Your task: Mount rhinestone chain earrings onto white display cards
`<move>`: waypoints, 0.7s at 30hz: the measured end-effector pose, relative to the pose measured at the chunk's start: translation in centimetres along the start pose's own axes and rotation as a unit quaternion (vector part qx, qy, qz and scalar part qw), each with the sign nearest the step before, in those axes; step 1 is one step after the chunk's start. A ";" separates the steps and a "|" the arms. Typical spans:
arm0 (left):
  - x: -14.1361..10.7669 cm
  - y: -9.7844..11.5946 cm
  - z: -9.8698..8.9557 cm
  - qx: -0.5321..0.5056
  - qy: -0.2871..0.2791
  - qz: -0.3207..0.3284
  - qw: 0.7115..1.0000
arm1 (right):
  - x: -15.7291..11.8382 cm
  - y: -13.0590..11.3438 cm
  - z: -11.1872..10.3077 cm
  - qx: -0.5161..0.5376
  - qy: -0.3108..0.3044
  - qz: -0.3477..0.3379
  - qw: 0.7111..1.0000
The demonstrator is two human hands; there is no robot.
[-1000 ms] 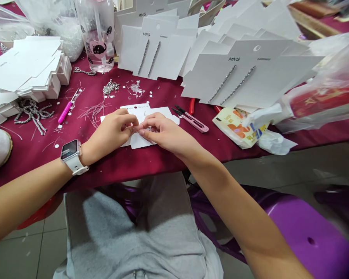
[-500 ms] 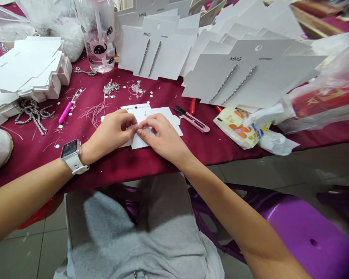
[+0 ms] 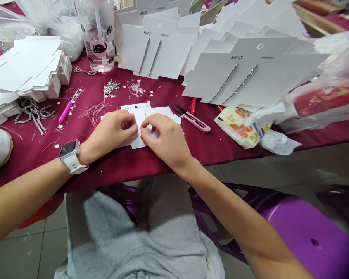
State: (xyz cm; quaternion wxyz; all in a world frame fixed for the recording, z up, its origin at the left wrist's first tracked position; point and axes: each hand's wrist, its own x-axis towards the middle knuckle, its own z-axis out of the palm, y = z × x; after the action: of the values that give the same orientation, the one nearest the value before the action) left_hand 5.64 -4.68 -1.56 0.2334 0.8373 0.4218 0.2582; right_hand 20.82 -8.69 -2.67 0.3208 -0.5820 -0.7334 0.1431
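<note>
Both hands are over a white card (image 3: 163,112) lying near the front edge of the red tablecloth. My left hand (image 3: 113,130), wearing a watch with a white strap (image 3: 74,159), has its thumb and forefinger pinched together; what they hold is too small to name. Close beside it, my right hand (image 3: 165,139) is also pinched, on something I cannot make out. A small gap separates the fingertips. Behind them lie a heap of silver pieces (image 3: 111,87) and a heap of clear bits (image 3: 137,88). Pink-handled snips (image 3: 196,121) rest right of the card.
A pink seam ripper (image 3: 66,111), silver chains (image 3: 33,112) and stacked white cards (image 3: 26,66) are on the left. A clear cup (image 3: 100,46) and upright earring cards (image 3: 159,50) stand behind. A printed packet (image 3: 241,126) lies right.
My right hand has moved slightly right and its fingertips have parted from those of my left hand. My left hand has shifted only a little.
</note>
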 end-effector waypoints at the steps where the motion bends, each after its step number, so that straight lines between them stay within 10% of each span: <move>1: 0.0 0.0 -0.1 0.007 0.000 0.006 1.000 | -0.1 0.0 -0.1 -0.020 0.002 -0.007 1.000; 13: -0.7 0.5 -0.6 0.194 -0.022 0.102 0.975 | -0.8 0.7 -0.9 -0.055 -0.020 -0.051 0.997; 21: -0.1 0.5 -1.0 0.340 -0.145 0.192 0.909 | -0.1 1.1 -0.5 -0.224 -0.115 -0.149 0.956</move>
State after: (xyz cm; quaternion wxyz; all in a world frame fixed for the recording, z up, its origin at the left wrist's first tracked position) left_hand 5.26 -4.89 -0.53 -0.0606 0.9591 0.2761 0.0145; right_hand 21.94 -8.58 -3.00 0.1136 -0.5027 -0.8569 -0.0085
